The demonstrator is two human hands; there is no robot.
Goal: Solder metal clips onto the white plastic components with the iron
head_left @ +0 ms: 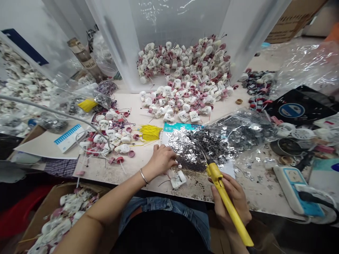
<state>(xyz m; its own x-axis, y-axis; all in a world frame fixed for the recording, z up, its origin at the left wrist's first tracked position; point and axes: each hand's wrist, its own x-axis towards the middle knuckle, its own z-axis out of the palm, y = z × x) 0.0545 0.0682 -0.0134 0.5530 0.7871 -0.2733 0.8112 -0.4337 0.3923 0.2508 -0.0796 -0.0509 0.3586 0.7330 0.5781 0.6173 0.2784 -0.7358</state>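
My right hand (231, 199) is wrapped round a long yellow power screwdriver (225, 197), its thin metal tip pointing into a heap of dark small screws (196, 166). Fingers curled together, my left hand (161, 159) rests at the near left edge of a pile of shiny small metal plates (181, 141). What its fingertips pinch, if anything, is too small to make out. Just below them, a white plastic motor housing (178, 180) with thin wires lies on its side near the table edge. Left of the plates is a bundle of yellow wires (150, 133).
Many white and pink housings (182, 88) spill from a translucent bin (180, 21) at the back. More lie at left (116, 134). A clear bag (241, 130) of dark metal parts and a power strip (299, 192) are at right. A grey cable (53, 107) crosses the left side.
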